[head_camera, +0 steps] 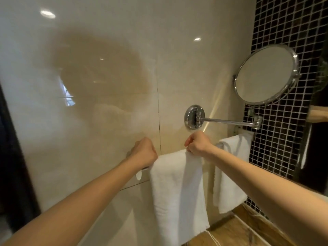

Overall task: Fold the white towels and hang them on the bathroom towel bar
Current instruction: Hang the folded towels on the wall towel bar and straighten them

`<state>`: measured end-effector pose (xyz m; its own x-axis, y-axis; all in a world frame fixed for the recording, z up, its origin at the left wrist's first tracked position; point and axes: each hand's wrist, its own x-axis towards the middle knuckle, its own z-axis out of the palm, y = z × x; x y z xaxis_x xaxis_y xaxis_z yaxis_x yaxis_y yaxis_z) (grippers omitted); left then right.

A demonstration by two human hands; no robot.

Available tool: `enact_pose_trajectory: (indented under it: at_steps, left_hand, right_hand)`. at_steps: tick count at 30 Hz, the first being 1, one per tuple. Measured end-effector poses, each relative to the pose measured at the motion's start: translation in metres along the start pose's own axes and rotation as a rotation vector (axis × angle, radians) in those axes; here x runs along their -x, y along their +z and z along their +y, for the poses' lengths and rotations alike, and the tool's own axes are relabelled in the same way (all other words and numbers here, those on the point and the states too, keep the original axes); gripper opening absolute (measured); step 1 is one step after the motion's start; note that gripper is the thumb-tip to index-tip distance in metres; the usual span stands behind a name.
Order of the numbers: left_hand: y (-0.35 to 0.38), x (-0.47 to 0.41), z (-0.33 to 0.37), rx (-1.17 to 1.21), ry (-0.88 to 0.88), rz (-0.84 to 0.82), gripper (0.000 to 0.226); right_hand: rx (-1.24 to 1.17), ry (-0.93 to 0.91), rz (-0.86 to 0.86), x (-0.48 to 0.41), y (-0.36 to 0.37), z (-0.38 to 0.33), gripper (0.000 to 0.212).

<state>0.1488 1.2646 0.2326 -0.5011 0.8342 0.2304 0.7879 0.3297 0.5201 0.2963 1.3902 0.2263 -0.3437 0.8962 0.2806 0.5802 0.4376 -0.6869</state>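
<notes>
Plainly both hands are closed on the top fold of the near towel (pixel 177 192), one at each upper corner. The left hand (pixel 144 151) is curled into a fist at the left corner, knuckles toward me. Its fingertips are hidden behind, so I cannot tell whether it grips cloth alone or cloth and rail together. The right hand (pixel 197 144) pinches the right corner between thumb and bent fingers.

Holding both corners, I judge, lets the person level the fold and slide it along the towel bar (pixel 247 133). The towel hangs folded, low in the centre of the frame, draped over the bar against the beige wall (pixel 106 68). A second towel (pixel 230 174) already hangs to its right, apart from it. Above that, at right, a round mirror (pixel 264 75) stands out on its arm before dark mosaic tiles (pixel 284 23).
</notes>
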Motion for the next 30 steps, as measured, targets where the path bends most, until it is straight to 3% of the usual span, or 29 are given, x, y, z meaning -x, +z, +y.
enact_pose_trajectory:
  at_steps: [2,8,11,20,24,27,30]
  left_hand:
    - [0.0,0.0,-0.002,-0.02,0.027,-0.012,0.012]
    - [0.001,0.007,-0.01,-0.15,0.175,-0.03,0.043]
    - [0.001,0.014,-0.01,-0.331,0.289,0.024,0.043]
    - [0.005,0.036,-0.01,-0.521,0.427,0.127,0.031]
    - [0.015,0.057,-0.017,-0.455,0.492,0.263,0.027]
    - [0.028,0.082,-0.026,-0.278,0.637,0.42,0.01]
    - [0.045,0.107,-0.039,-0.134,0.708,0.447,0.006]
  right_hand:
    - [0.061,-0.024,-0.007,0.001,0.0,-0.001,0.023]
    - [0.329,-0.162,-0.135,0.009,-0.001,0.0,0.027]
    - [0.413,-0.246,-0.172,0.016,0.006,0.001,0.029]
    - [0.488,-0.663,-0.159,0.049,0.02,-0.009,0.031]
    - [0.446,-0.695,-0.143,0.062,0.024,-0.012,0.03]
    - [0.417,-0.691,-0.153,0.065,0.028,-0.013,0.033]
    - [0.434,-0.687,-0.129,0.064,0.034,-0.011,0.033]
